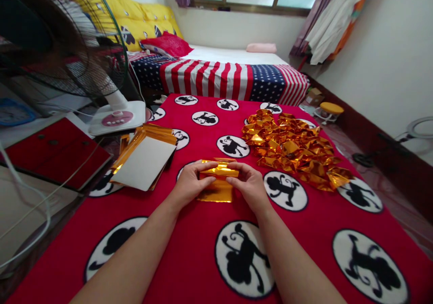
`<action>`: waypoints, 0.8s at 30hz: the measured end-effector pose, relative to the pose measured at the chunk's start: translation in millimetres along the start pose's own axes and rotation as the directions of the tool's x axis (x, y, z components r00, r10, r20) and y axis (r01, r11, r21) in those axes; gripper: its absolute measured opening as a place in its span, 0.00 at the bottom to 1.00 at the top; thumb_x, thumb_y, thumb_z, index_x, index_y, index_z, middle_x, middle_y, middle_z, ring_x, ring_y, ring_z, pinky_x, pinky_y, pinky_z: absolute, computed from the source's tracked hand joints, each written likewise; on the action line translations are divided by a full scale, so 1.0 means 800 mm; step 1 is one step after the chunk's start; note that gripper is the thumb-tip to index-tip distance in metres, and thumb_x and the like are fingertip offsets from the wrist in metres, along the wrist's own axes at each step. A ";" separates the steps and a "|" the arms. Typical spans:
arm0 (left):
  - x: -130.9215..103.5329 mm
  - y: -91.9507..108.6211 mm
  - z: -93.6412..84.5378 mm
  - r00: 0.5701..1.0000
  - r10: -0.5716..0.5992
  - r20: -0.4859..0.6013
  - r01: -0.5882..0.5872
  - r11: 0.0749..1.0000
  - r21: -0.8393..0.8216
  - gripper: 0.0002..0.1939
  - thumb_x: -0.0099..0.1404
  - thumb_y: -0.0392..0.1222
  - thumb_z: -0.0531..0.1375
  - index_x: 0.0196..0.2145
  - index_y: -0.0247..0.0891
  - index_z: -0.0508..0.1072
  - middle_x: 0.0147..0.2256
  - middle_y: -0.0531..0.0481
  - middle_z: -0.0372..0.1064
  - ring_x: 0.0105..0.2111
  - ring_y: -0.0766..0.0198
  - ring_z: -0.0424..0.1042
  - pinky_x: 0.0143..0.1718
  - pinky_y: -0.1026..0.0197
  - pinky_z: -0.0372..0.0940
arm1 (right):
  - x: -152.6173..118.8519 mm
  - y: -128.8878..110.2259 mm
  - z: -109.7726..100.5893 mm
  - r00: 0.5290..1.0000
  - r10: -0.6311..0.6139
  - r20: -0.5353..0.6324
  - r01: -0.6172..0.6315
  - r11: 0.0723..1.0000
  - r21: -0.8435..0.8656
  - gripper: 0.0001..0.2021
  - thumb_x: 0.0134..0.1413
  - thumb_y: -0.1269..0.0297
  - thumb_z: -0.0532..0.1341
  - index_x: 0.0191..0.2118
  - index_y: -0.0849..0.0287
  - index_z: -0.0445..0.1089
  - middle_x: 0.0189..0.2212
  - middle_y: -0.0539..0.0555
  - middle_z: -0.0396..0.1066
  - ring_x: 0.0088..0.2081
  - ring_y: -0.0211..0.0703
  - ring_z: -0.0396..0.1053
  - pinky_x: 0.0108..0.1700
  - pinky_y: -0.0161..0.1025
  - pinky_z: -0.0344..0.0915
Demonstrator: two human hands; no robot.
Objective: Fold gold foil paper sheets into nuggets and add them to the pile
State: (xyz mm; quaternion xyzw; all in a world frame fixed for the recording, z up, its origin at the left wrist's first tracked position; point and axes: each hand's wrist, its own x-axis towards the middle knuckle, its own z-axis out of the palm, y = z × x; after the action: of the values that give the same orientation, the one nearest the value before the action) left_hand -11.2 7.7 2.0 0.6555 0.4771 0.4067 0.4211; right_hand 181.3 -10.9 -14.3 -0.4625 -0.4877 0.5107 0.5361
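Between my hands is a sheet of gold foil paper (216,193), its far part curled up and its near part lying flat on the red cloth. My left hand (192,182) grips the left end of the curled part, thumb in front and fingers behind. The right end is held the same way by my right hand (248,184). A stack of gold foil sheets (145,162) lies to the left, with a pale sheet on top. To the right is a heap of folded gold foil pieces (294,148).
The red cloth (189,245) with black monkey figures covers the table. On the left stand a fan (117,114) and a dark red box-like thing (57,153), with a white cable (43,223) nearby. Beyond the table is a bed (216,76); a yellow stool (331,109) stands at right.
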 end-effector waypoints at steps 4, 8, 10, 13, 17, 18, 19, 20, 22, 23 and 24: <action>-0.001 0.004 0.002 0.999 0.005 -0.038 -0.005 1.000 -0.006 0.16 0.55 0.42 0.66 0.43 0.37 0.80 0.41 0.43 0.76 0.42 0.56 0.75 0.43 0.59 0.69 | 0.001 0.005 0.000 1.000 -0.010 -0.014 0.009 0.999 -0.054 0.17 0.43 0.65 0.70 0.42 0.57 0.75 0.41 0.55 0.77 0.39 0.46 0.75 0.45 0.43 0.71; 0.000 0.001 0.003 0.997 0.034 -0.064 -0.035 0.999 -0.030 0.15 0.57 0.45 0.66 0.41 0.38 0.81 0.42 0.43 0.77 0.43 0.55 0.75 0.44 0.59 0.69 | 0.001 0.003 0.003 0.998 -0.066 0.014 0.067 0.993 -0.096 0.13 0.45 0.66 0.69 0.41 0.56 0.76 0.41 0.54 0.76 0.41 0.45 0.74 0.45 0.41 0.70; 0.000 0.000 0.004 0.996 0.041 -0.073 -0.044 0.998 -0.040 0.14 0.57 0.45 0.66 0.40 0.38 0.81 0.42 0.43 0.77 0.43 0.55 0.76 0.44 0.59 0.69 | 0.000 -0.001 0.005 0.994 -0.104 0.034 0.107 0.988 -0.114 0.12 0.45 0.68 0.68 0.40 0.55 0.77 0.39 0.53 0.75 0.41 0.44 0.73 0.43 0.39 0.70; -0.001 0.001 0.007 0.997 0.046 -0.055 -0.047 0.999 -0.028 0.13 0.57 0.44 0.66 0.39 0.38 0.81 0.42 0.43 0.78 0.42 0.56 0.76 0.44 0.60 0.68 | -0.001 -0.006 0.008 0.988 -0.145 0.043 0.150 0.977 -0.151 0.12 0.45 0.69 0.68 0.39 0.54 0.78 0.39 0.53 0.74 0.42 0.44 0.72 0.44 0.38 0.69; -0.002 0.003 0.010 0.998 0.055 -0.042 -0.054 0.998 0.015 0.11 0.57 0.43 0.66 0.38 0.38 0.82 0.39 0.44 0.79 0.39 0.57 0.76 0.43 0.60 0.68 | -0.001 -0.007 0.009 0.990 -0.138 0.027 0.140 0.976 -0.169 0.11 0.45 0.68 0.68 0.38 0.55 0.79 0.39 0.54 0.74 0.40 0.44 0.73 0.41 0.38 0.69; -0.002 0.003 0.010 0.998 0.055 -0.043 -0.055 0.998 0.022 0.11 0.57 0.43 0.66 0.38 0.38 0.82 0.38 0.44 0.79 0.38 0.57 0.76 0.42 0.60 0.68 | -0.001 -0.006 0.009 0.991 -0.133 0.018 0.134 0.975 -0.176 0.10 0.45 0.68 0.69 0.38 0.55 0.79 0.38 0.54 0.74 0.39 0.43 0.73 0.40 0.37 0.69; -0.002 0.002 0.010 0.997 0.056 -0.047 -0.055 0.998 0.026 0.10 0.57 0.43 0.66 0.37 0.38 0.82 0.38 0.44 0.79 0.38 0.57 0.76 0.42 0.60 0.68 | -0.001 -0.005 0.009 0.992 -0.127 0.008 0.127 0.975 -0.184 0.10 0.44 0.67 0.69 0.37 0.55 0.80 0.38 0.54 0.74 0.38 0.43 0.73 0.39 0.37 0.69; -0.002 0.001 0.010 0.997 0.055 -0.055 -0.054 0.998 0.028 0.10 0.57 0.43 0.66 0.37 0.38 0.82 0.38 0.44 0.79 0.38 0.57 0.77 0.41 0.60 0.68 | -0.001 -0.003 0.008 0.993 -0.120 -0.004 0.117 0.975 -0.189 0.10 0.44 0.66 0.69 0.37 0.55 0.80 0.37 0.54 0.75 0.37 0.43 0.73 0.38 0.37 0.69; -0.001 -0.002 0.009 0.995 0.050 -0.086 -0.048 0.999 0.024 0.10 0.57 0.44 0.66 0.36 0.38 0.82 0.37 0.44 0.79 0.37 0.58 0.76 0.40 0.61 0.69 | -0.001 -0.001 0.007 0.995 -0.094 -0.028 0.087 0.979 -0.182 0.10 0.44 0.63 0.70 0.36 0.56 0.80 0.33 0.53 0.76 0.33 0.42 0.72 0.34 0.36 0.68; -0.001 -0.003 0.008 0.994 0.047 -0.102 -0.045 0.999 0.023 0.10 0.57 0.44 0.66 0.36 0.38 0.82 0.37 0.44 0.79 0.36 0.58 0.76 0.39 0.61 0.68 | 0.000 0.000 0.006 0.996 -0.077 -0.035 0.070 0.983 -0.172 0.10 0.44 0.62 0.70 0.35 0.56 0.79 0.31 0.53 0.76 0.32 0.42 0.72 0.33 0.36 0.68; -0.001 -0.004 0.008 0.992 0.043 -0.115 -0.041 0.999 0.023 0.11 0.57 0.45 0.66 0.36 0.38 0.82 0.36 0.45 0.79 0.36 0.58 0.76 0.38 0.61 0.68 | 0.000 0.001 0.005 0.997 -0.063 -0.040 0.055 0.985 -0.161 0.10 0.44 0.61 0.70 0.34 0.56 0.79 0.30 0.52 0.76 0.30 0.42 0.71 0.32 0.36 0.67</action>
State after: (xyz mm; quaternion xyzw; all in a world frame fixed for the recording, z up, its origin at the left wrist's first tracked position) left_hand -6.3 6.2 -3.2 0.6450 0.4910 0.4477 0.3775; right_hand 176.9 -11.2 -14.9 -0.5007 -0.5282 0.4434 0.5232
